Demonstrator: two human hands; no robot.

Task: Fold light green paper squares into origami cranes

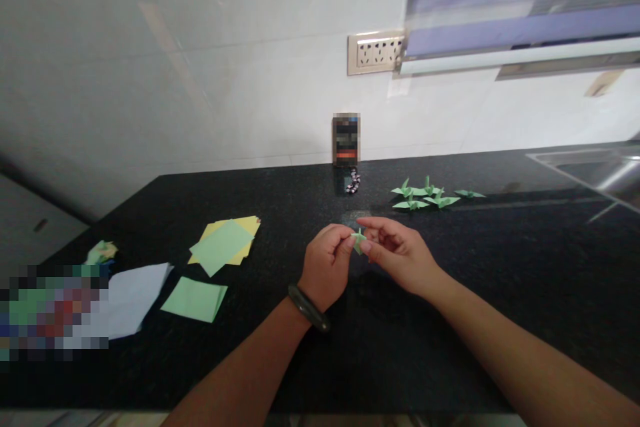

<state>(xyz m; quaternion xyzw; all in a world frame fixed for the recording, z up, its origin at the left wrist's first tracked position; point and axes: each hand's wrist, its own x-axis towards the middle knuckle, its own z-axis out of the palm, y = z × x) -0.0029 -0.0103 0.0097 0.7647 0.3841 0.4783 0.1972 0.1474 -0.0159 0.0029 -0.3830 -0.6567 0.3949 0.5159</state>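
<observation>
A small piece of folded green paper, an origami crane by its look [358, 240], is held up between my hands over the black counter. My left hand [326, 265], with a dark bangle at the wrist, pinches its left side between thumb and fingers. On the other side, the thumb of my right hand [406, 255] presses against the paper. The right index finger reaches over behind it, and the other fingers curl inward. Part of the crane is covered by the fingertips. Several finished green paper cranes [411, 203] sit together farther back on the right.
Green sheets [223, 247] lie over yellow ones at the left, with a folded green sheet [193, 300] nearer. White paper [137, 297] and a blurred-out item are farther left. A phone-like object [347, 140] leans on the wall behind a beaded string [354, 181]. A sink edge [575, 177] is at right.
</observation>
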